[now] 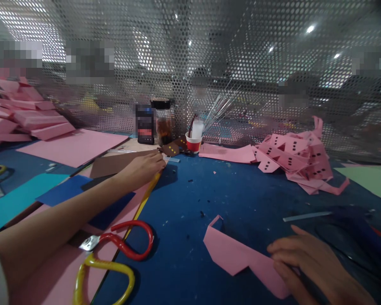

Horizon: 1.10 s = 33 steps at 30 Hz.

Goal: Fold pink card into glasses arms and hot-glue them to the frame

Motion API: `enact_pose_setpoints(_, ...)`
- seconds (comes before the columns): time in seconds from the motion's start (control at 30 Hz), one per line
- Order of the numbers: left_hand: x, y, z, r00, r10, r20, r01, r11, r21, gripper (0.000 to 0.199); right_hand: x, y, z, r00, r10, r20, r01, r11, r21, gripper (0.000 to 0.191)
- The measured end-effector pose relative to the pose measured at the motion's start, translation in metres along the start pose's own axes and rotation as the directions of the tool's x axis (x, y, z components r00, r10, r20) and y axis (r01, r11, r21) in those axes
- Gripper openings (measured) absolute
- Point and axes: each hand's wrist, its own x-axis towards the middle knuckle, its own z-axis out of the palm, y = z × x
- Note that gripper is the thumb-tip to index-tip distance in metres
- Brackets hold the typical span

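My left hand point(146, 167) is stretched forward over a sheet of brown paper point(111, 164). Its fingers are bent down and close together beside small brown paper pieces with yellow dots point(171, 148); the fingertips are hidden, so what they hold, if anything, I cannot make out. At the lower right, my right hand point(307, 258) has its thumb and fingers closed on the right end of a folded pink paper cut-out point(233, 252). That cut-out has a narrow bent tab at its far left end. Nearest to my left forearm lie scissors with red and yellow handles point(114, 254).
Pink folded pieces with black squares point(292, 159) are heaped at the right, near a dark blue glue gun point(355, 224). A paper cup point(193, 142), a jar point(163, 123) and a phone point(145, 127) stand before the perforated metal screen point(178, 55). More pink paper point(28, 110) is piled left.
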Motion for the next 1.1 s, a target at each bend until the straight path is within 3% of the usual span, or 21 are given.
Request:
enact_pose_setpoints(0.23,0.000,0.003,-0.002,0.997,0.002,0.074,-0.003,1.000,0.014,0.026,0.004,-0.001,0.000,1.000,-0.018,-0.017,0.018,1.000,0.002,0.011)
enact_pose_setpoints(0.53,0.002,0.007,-0.010,0.962,-0.270,-0.047,0.257,0.947,-0.191,0.014,-0.004,0.002,-0.001,0.998,-0.006,0.064,0.009,0.999,-0.040,0.013)
enact_pose_setpoints(0.9,0.003,0.028,-0.022,0.983,-0.179,-0.042,0.126,0.823,-0.553,0.021,0.002,-0.002,-0.003,0.998,0.001,0.057,0.001,0.999,-0.043,0.018)
enact_pose_setpoints(1.1,0.002,0.026,-0.019,0.979,-0.192,-0.070,0.122,0.824,-0.553,0.020,0.005,-0.003,-0.002,1.000,-0.007,0.028,0.008,0.999,-0.039,0.018)
